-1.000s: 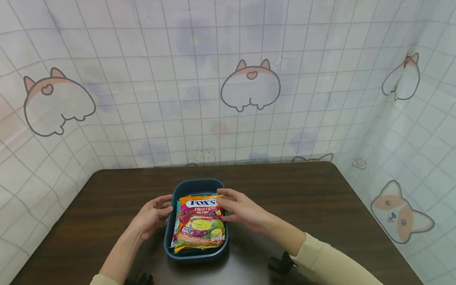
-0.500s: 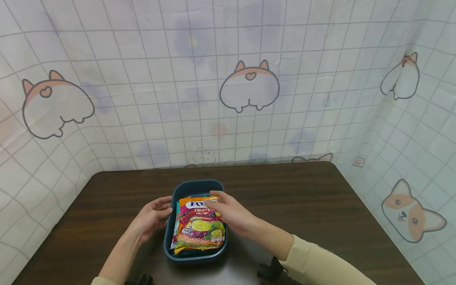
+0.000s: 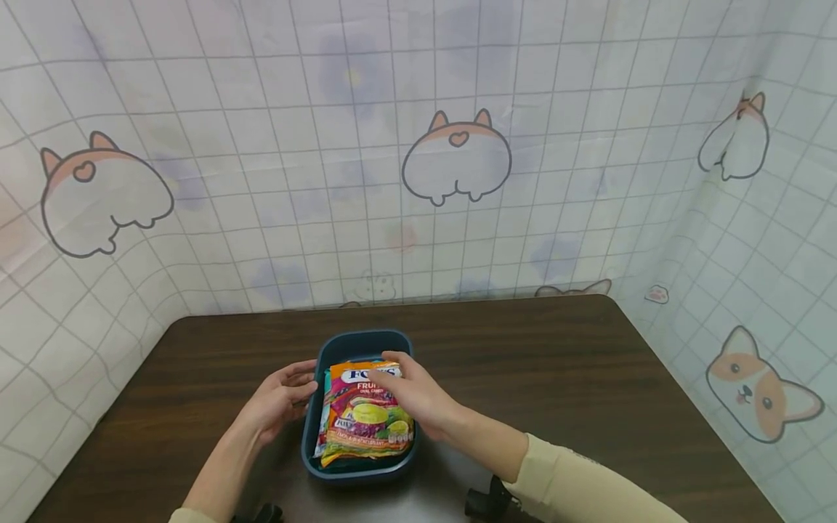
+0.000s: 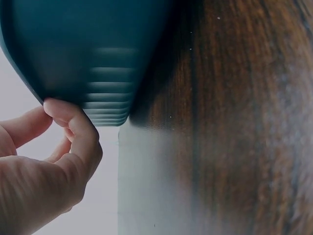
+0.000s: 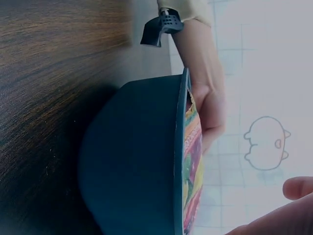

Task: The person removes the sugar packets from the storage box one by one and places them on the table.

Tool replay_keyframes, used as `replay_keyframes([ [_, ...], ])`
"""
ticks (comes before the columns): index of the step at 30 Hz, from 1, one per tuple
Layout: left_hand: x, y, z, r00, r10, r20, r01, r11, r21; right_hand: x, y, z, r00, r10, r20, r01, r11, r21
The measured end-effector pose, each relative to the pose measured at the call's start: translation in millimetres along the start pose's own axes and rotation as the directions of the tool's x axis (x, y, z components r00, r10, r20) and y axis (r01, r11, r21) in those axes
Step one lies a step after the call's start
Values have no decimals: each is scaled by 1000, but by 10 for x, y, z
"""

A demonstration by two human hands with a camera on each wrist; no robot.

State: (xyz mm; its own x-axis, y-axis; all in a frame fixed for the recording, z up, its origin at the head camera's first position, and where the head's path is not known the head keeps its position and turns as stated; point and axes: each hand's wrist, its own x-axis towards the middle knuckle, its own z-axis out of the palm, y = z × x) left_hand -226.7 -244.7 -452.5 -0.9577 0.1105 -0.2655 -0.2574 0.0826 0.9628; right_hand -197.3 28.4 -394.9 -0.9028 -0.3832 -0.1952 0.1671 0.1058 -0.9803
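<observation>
A dark blue plastic basket [image 3: 357, 476] stands on the table, its ribbed outer wall showing in the left wrist view. Inside lies a FOX'S fruits candy bag [image 3: 366, 418], orange, magenta and green; a teal edge of another packet peeks out at its left. My left hand [image 3: 275, 403] holds the basket's left rim between thumb and fingertips [image 4: 58, 107]. Over the bag's upper right part my right hand [image 3: 425, 396] reaches across the rim, fingers extended, partly covering the printed name. In the right wrist view that hand [image 5: 281, 218] stands above the bag, apart from it.
The dark wooden table [image 3: 543, 378] extends on both sides of the basket. A white grid-pattern curtain with corgi drawings [image 3: 456, 160] hangs at its back and sides. Black wrist straps [image 3: 490, 501] are on both arms.
My right hand has moved left from the basket's right rim to over the candy bag. The left hand, the basket and the bag have stayed in place.
</observation>
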Motion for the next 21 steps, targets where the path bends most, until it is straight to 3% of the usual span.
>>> replay_keyframes([
  [14,-8,-14,7,1000,19,7,-19,1000,-15,27,42,76,999,5,-31,-2,995,100],
  [21,4,-42,18,1000,22,-1,-22,999,-25,38,72,50,1000,7,-23,-5,996,85],
])
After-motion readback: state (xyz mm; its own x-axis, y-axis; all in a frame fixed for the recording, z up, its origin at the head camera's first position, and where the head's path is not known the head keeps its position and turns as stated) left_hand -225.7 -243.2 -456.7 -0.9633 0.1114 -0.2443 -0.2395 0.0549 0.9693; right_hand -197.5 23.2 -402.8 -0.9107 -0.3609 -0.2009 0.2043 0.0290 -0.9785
